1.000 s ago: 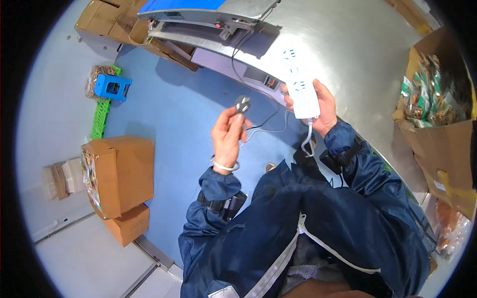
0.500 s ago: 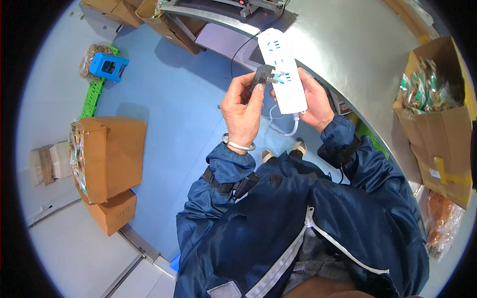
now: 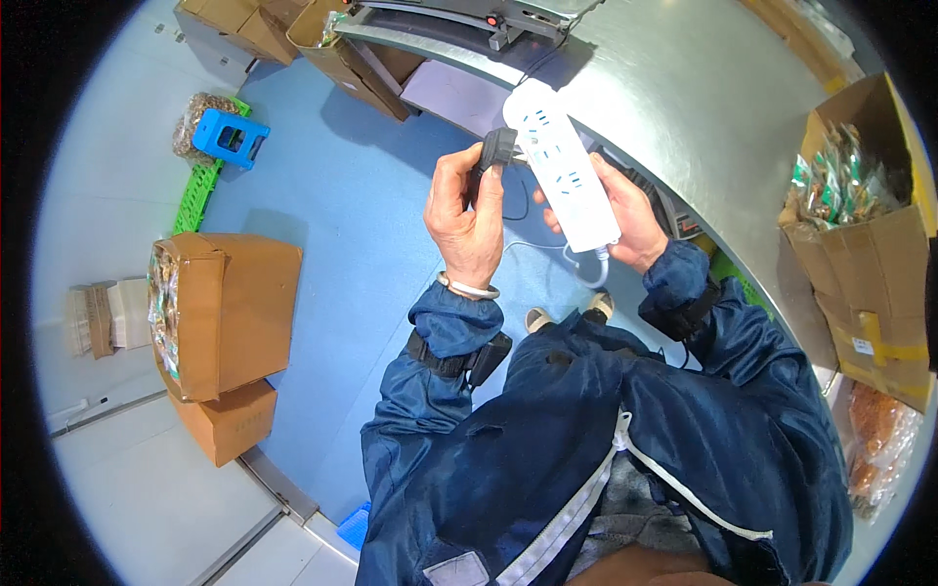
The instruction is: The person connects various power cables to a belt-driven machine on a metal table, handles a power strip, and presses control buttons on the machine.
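My left hand is closed on a black plug, whose metal prongs point right toward a white power strip. The prongs are right beside the strip's left edge; whether they touch it I cannot tell. My right hand grips the power strip from its right side, with fingertips showing at the left edge. The strip is tilted, its sockets facing up at me, and a white cord leaves its near end. A black cable hangs behind the left hand.
A metal table curves along the far right, with a black device on it. An open carton of bagged goods stands at right. Stacked cartons stand at left on the blue floor, near a blue plastic stool.
The plug has moved off the strip's socket face to its left edge, further from the near sockets. The strip sits slightly lower and to the right in view.
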